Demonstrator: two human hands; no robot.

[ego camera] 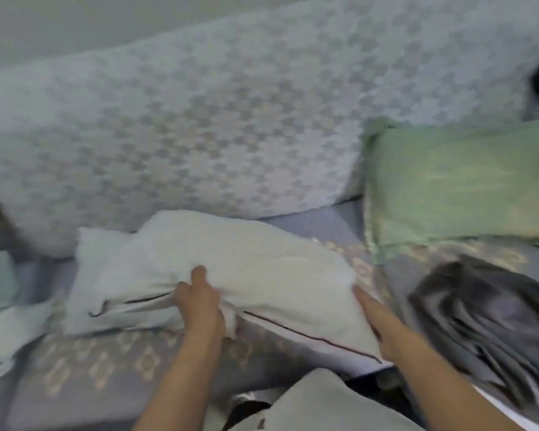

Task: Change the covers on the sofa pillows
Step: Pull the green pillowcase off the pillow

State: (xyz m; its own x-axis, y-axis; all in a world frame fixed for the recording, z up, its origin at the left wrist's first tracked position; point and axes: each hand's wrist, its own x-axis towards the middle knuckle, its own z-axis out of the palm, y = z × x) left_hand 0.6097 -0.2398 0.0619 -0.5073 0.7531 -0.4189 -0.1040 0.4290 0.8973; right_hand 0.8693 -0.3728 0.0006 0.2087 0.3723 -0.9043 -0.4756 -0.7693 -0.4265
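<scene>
Soft, even indoor light without glare; heavy motion blur throughout, edges bowed by wide-angle distortion.

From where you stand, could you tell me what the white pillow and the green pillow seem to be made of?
The white pillow looks like soft matte woven fabric, perhaps cotton: it bunches where the left hand grips it beside a dark zipper line. The green pillow looks like a smoother cloth with a faint sheen and streaky highlights, possibly satin or a synthetic; blur leaves that open.

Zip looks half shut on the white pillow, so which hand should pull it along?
Probably the left hand: it already pinches the white pillow mid-zipper. The right hand lies flat at the far corner, suited to bracing.
</scene>
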